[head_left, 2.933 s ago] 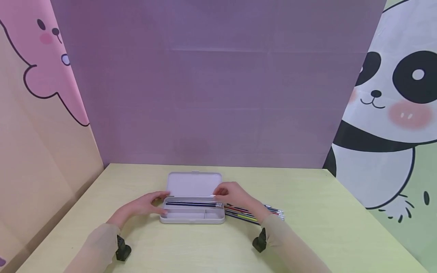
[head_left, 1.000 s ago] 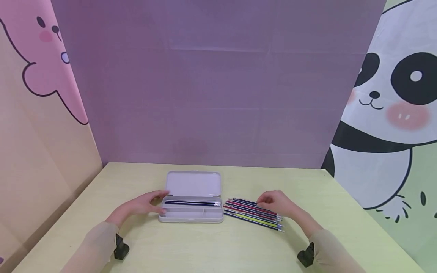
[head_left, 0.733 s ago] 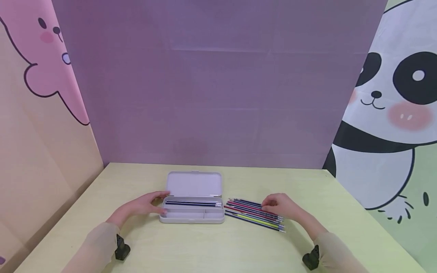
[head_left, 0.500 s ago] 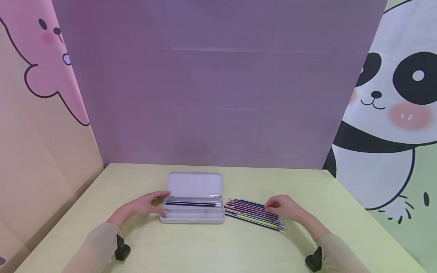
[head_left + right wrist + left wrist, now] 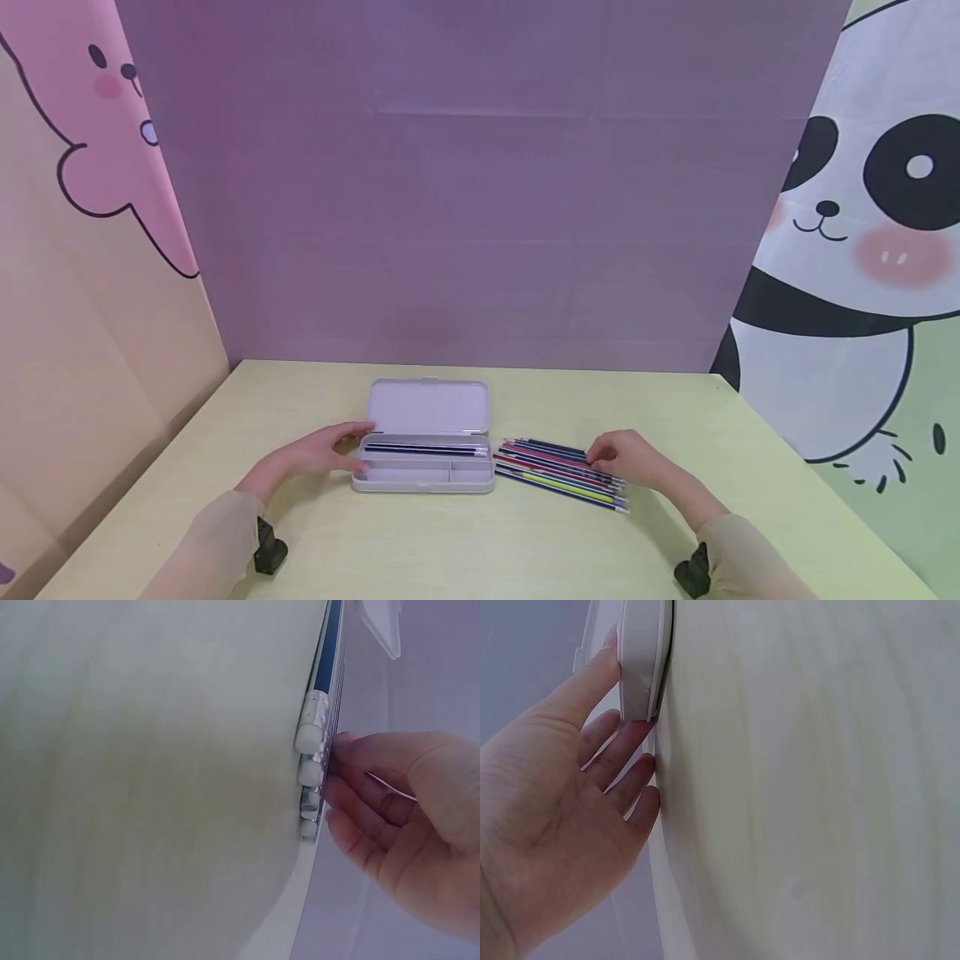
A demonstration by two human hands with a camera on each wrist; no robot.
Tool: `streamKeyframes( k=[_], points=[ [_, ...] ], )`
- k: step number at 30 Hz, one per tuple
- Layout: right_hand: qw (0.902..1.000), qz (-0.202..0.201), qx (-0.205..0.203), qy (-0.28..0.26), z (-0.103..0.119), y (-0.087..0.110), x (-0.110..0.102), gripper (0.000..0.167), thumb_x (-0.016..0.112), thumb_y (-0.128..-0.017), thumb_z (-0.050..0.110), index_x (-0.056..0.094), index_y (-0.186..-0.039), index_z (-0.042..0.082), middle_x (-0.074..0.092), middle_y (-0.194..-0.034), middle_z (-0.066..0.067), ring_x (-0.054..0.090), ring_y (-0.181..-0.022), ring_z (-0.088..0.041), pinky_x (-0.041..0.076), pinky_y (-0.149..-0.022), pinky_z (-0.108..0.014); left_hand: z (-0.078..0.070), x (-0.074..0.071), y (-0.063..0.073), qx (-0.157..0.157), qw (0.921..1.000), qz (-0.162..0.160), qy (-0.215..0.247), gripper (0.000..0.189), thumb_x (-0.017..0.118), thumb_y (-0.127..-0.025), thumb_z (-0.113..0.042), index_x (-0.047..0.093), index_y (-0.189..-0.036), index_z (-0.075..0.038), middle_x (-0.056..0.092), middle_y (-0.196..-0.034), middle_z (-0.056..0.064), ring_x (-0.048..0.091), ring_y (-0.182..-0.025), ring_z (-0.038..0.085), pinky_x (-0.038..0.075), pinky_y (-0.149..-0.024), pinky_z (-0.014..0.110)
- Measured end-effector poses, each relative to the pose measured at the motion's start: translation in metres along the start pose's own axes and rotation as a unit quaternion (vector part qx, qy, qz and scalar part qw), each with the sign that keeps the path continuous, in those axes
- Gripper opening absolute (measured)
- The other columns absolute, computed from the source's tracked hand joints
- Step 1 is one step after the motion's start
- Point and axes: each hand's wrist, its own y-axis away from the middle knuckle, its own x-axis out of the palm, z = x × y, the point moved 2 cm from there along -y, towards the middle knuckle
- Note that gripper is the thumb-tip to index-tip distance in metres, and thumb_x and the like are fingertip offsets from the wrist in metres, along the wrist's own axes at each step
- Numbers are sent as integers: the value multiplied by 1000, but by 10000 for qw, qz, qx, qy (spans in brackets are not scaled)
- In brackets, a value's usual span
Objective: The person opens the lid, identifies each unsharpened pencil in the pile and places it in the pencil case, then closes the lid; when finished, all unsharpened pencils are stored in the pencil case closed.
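A white pencil case (image 5: 423, 486) lies with its lid up, several dark pencils (image 5: 423, 450) in its rear compartment. My left hand (image 5: 318, 450) holds the case's left end, thumb at the near side and fingers at the back; in the left wrist view that thumb presses the case (image 5: 640, 667). To the right of the case, several pencils (image 5: 551, 481) in dark blue, red and yellow lie side by side. At their back edge the right hand (image 5: 628, 458) pinches a dark pencil with curled fingers and thumb. The exact fingertip contact is partly hidden behind white eraser ends (image 5: 309, 772).
The raised lid (image 5: 427, 406) stands at the back of the case. The front compartment (image 5: 408, 473) has a small divider near its right end. The pale wooden table (image 5: 420, 550) reaches a purple backdrop (image 5: 480, 250); printed cartoon panels flank it.
My right hand has gone from above the case to the loose pencils, then slid slightly right and nearer along them. The left hand stays on the case's end.
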Motion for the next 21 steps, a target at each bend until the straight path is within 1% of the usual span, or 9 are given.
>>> streamKeyframes(
  k=[5,12,15,18,21],
  points=[
    [9999,38,57,89,-2,0,0,3,67,-84,8,68,-84,5,66,-82,1,56,-75,-9,51,-68,-24,0,0,0,-24,10000,-7,40,77,73,-81,-33,37,-143,-4,39,-144,21,32,-135,40,24,-111,55],
    [9993,105,267,232,-5,0,0,5,70,-83,13,69,-82,7,65,-81,2,50,-72,-10,46,-63,-22,1,0,0,-27,10000,-39,81,77,74,-80,-32,38,-142,-4,40,-144,20,33,-134,39,26,-111,55],
    [9990,67,266,342,-5,0,0,5,71,-82,13,71,-81,8,65,-80,3,52,-72,-9,46,-63,-22,2,0,0,-9,10000,-46,75,77,74,-80,-33,38,-142,-4,40,-144,20,33,-134,39,26,-110,55],
    [9989,20,127,458,-6,0,-1,4,71,-81,12,71,-80,9,65,-80,2,52,-72,-7,47,-63,-22,2,0,0,-5,10000,-44,74,77,74,-80,-33,38,-142,-5,39,-144,20,33,-135,39,25,-111,55],
    [9990,-18,71,444,-6,0,-1,5,72,-81,13,70,-79,9,64,-77,3,51,-70,-7,46,-62,-22,3,-1,-1,-14,9999,-52,86,77,74,-80,-33,38,-142,-5,39,-145,19,32,-135,38,24,-112,54]
  ],
)
